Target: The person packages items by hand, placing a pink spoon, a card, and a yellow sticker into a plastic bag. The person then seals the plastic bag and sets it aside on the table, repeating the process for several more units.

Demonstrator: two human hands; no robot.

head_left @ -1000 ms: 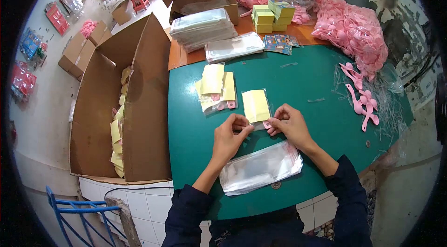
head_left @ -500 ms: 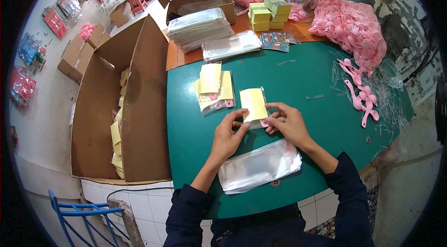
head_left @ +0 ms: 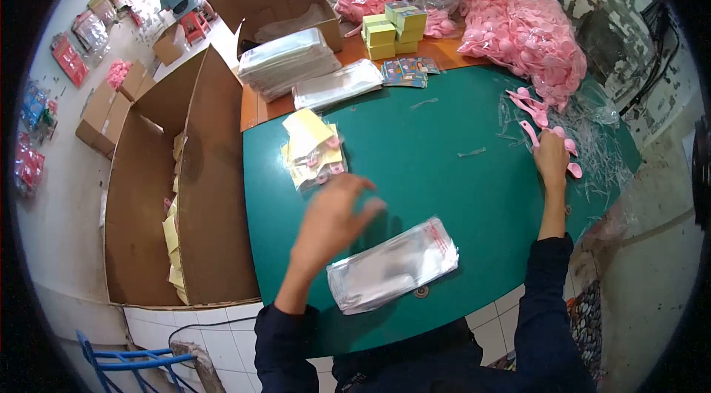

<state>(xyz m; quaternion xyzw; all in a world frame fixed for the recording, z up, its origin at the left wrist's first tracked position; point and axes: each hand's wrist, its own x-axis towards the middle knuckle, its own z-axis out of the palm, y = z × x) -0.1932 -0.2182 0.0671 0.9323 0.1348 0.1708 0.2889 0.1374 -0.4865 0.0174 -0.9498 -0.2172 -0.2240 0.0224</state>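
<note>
My left hand [head_left: 337, 212], blurred by motion, is above the table with thumb and fingers apart, holding nothing. Just beyond it lies a small pile of clear packets [head_left: 307, 134] with yellow cards and pink spoons inside, the top one askew. At the right, my right hand [head_left: 552, 160] is down among loose pink spoons [head_left: 529, 108], its fingers bunched on one; the fingertips are partly hidden. A stack of clear plastic bags [head_left: 392, 266] lies at the near edge, between my arms.
On the left stands a tall open carton [head_left: 222, 193] with yellow-card packets inside. Along the back are bag stacks [head_left: 289, 64], yellow card blocks [head_left: 394, 27], blue printed cards [head_left: 406, 71] and a big bag of pink spoons [head_left: 526, 38]. Clear plastic strips [head_left: 596, 145] litter the right side.
The packet with a yellow card has left my hands and now lies on the pile at left. My right hand has moved right to the spoons. My left hand is empty; the view has shifted slightly.
</note>
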